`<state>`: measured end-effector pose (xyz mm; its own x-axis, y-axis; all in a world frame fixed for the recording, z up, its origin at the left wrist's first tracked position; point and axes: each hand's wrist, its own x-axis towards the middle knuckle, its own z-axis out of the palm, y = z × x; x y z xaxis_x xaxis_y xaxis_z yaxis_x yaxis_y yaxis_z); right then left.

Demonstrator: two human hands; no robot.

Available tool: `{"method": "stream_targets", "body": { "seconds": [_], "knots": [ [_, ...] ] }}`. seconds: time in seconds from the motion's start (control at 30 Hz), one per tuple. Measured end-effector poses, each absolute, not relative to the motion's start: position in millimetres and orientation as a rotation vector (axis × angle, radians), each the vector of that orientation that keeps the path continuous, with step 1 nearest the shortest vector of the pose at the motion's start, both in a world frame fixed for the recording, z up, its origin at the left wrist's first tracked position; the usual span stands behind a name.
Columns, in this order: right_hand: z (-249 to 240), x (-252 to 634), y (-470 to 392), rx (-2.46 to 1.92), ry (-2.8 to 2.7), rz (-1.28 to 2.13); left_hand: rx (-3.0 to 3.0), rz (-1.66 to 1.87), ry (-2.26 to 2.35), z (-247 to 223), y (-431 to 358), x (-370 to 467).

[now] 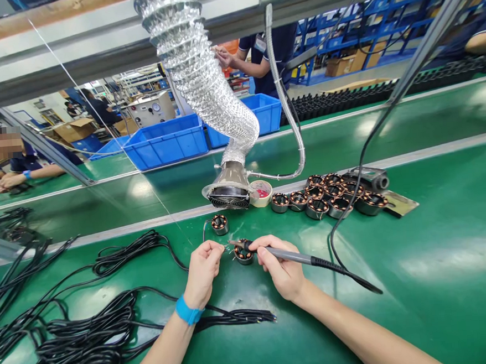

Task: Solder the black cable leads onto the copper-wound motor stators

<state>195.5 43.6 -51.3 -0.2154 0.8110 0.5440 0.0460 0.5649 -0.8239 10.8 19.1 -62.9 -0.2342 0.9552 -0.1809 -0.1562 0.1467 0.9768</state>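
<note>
L hand (201,269) is pinching thin wires (226,248) b/w thumb & index; its fingers are closing narrowly on them. A blue wristband (189,310) is circling that wrist. R hand (286,270) is gripping a soldering iron (292,254) like a pen, fingers wrapping the grip, tip pointing L toward the wires; can't tell if it's touching them. Wound ring (243,254) w/ copper coils is sitting on the green tabletop (402,259) just beyond & b/w the hands, partly under the iron. A 2nd ring (220,224) is resting farther back, slightly L.

Back R, a cluster of rings (317,207) is standing nr a small cup (262,194) w/ red contents. A foil duct (202,68) is hanging down to a fan hood (229,188) behind the 2nd ring. Black cables (91,337) are lying coiled on the L, some ends (263,315) reaching in front of the ring. Blue bins (165,143) are standing farther back; a person (260,64) is working behind them.
</note>
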Motion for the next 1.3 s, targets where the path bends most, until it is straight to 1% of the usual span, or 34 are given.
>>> {"method": "stream_targets", "body": {
  "seconds": [0.7,1.0,1.3],
  "knots": [
    [-53,193,44,-0.739,-1.67,0.807,0.845,1.324,1.357,-63,19,11],
    [-53,165,60,-0.635,-1.899,0.644,0.884,1.28,1.379,-57,18,10],
    [-70,155,67,-0.59,-1.989,0.687,1.066,1.232,1.437,-49,13,10]
  ]
}}
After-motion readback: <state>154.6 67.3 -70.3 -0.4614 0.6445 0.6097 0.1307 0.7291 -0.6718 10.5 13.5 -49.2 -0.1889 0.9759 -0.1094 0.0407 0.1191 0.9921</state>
